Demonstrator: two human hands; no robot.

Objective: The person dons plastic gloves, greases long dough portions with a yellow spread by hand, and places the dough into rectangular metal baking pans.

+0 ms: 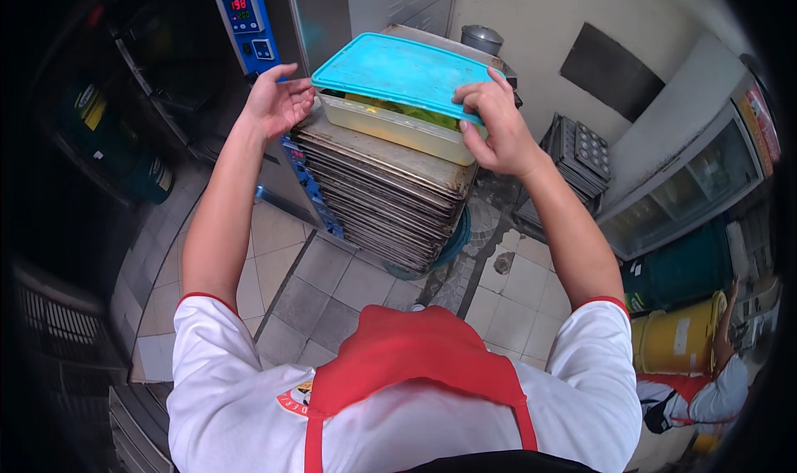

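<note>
A rectangular blue lid [392, 68] rests slightly askew over a pale translucent plastic container [390, 137], with green and yellow contents showing in the gap. The container sits on a tall stack of worn metal baking trays [378, 207]. My right hand [491, 122] grips the lid's right end, fingers over the top and thumb lower by the container. At the left corner of the lid, my left hand [281, 99] has its palm turned up and fingers loosely bent apart; whether it touches the lid is unclear.
An oven with a blue control panel [249, 20] stands left. Muffin pans [585, 161], a glass-fronted cabinet [672, 191] and a metal pot [481, 39] are at right and back. A co-worker [710, 394] stands lower right beside a yellow drum [677, 336]. Tiled floor [340, 274] surrounds the stack.
</note>
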